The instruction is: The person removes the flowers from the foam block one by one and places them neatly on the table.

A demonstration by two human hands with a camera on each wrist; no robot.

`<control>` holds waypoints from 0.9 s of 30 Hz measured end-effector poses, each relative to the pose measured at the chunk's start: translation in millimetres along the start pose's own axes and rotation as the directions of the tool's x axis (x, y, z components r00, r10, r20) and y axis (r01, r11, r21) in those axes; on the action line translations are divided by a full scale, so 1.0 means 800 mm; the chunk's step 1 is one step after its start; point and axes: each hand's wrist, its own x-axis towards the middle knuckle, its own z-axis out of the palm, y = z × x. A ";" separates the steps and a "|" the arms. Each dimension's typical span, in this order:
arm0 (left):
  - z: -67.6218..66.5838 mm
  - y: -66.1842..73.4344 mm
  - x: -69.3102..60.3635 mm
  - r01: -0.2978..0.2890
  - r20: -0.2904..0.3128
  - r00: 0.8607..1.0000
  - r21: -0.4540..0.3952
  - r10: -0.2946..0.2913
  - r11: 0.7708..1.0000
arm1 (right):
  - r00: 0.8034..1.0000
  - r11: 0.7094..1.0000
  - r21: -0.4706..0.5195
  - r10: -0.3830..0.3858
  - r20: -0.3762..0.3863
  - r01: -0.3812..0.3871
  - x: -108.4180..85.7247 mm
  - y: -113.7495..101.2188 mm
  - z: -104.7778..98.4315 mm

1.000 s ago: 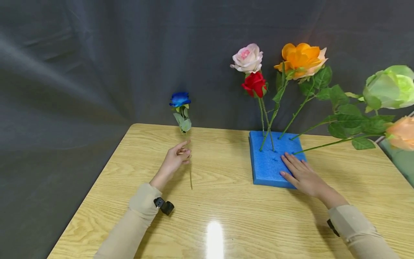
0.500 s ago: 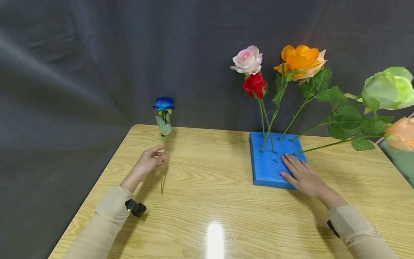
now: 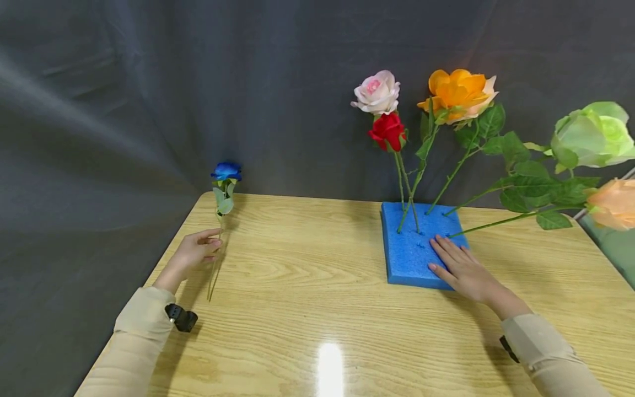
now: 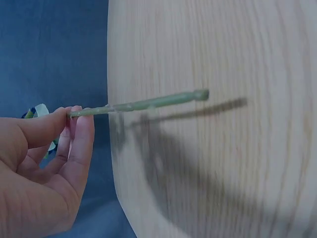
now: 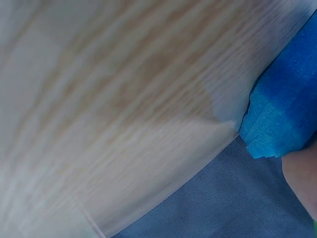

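Thumb and fingers of my left hand (image 3: 190, 253) pinch the thin stem of a blue artificial rose (image 3: 227, 171) at the table's left side. Held roughly upright, the flower has its head above and its bare stem hanging down. The left wrist view shows the stem's cut end (image 4: 200, 94) clear of the wood, with a shadow beside it. My right hand (image 3: 466, 274) rests with straight fingers on the front right of a blue foam block (image 3: 404, 259). In the right wrist view only the block's edge (image 5: 282, 114) and a bit of the hand (image 5: 302, 173) show.
Stuck in the foam are a pale pink rose (image 3: 377, 92), a red rose (image 3: 387, 132), an orange flower (image 3: 456, 91), a green flower (image 3: 590, 135) and a peach flower (image 3: 615, 204). The last two lean far right. A dark curtain (image 3: 297, 99) hangs behind the wooden table (image 3: 297, 259).
My left hand has carried the blue rose leftward across the table and slightly nearer to me. The right hand has stayed on the foam block.
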 end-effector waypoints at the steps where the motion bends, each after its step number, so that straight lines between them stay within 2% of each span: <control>1: -0.003 -0.003 0.001 0.002 -0.003 1.000 0.007 -0.002 1.000 | 1.000 1.000 0.000 0.002 0.001 -0.002 0.000 0.000 0.000; 7: -0.015 -0.011 -0.001 0.021 -0.030 0.999 0.067 -0.019 0.998 | 1.000 1.000 0.001 0.008 0.003 -0.008 -0.001 0.000 0.000; 13: -0.025 -0.026 0.003 0.076 -0.041 0.997 0.095 -0.073 0.993 | 1.000 1.000 -0.002 0.005 0.002 -0.005 0.000 0.001 0.001; 18: -0.034 -0.040 0.005 0.116 -0.056 0.992 0.094 -0.111 0.989 | 1.000 1.000 -0.002 0.007 0.003 -0.007 0.000 0.000 0.000; 27: -0.044 -0.056 0.009 0.144 -0.072 0.988 0.081 -0.139 0.986 | 1.000 1.000 -0.002 0.011 -0.001 -0.011 0.000 -0.001 0.000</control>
